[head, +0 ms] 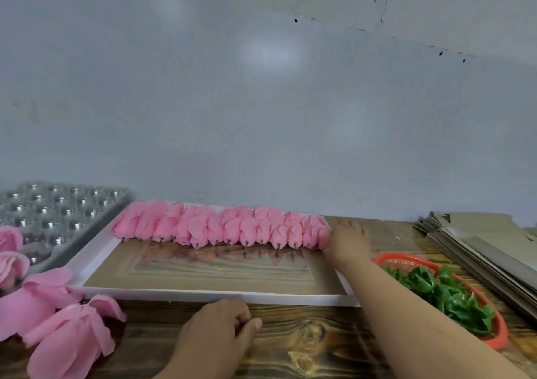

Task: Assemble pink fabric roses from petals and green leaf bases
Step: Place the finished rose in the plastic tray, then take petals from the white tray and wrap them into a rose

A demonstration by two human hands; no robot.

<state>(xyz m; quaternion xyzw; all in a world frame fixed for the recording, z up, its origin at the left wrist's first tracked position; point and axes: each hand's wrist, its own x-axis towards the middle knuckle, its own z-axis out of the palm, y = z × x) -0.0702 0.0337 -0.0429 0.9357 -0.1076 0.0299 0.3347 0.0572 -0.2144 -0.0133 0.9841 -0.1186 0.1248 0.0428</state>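
Observation:
A row of pink fabric roses (220,227) lies along the far side of a white-rimmed tray (203,294), stems pointing toward me. My right hand (347,242) reaches over the tray's right rim, fingers stretched out, and touches the last rose (324,237) at the row's right end. My left hand (215,335) rests on the wooden table just in front of the tray's near rim, fingers curled with nothing visible in them. Loose pink petal bunches (61,326) lie at the near left. Green leaf bases (447,294) fill a red basket (499,341) on the right.
A grey metal tray with rows of round studs (58,210) stands at the back left. A stack of flat cardboard sheets (479,242) lies at the back right. A pale wall rises right behind the table.

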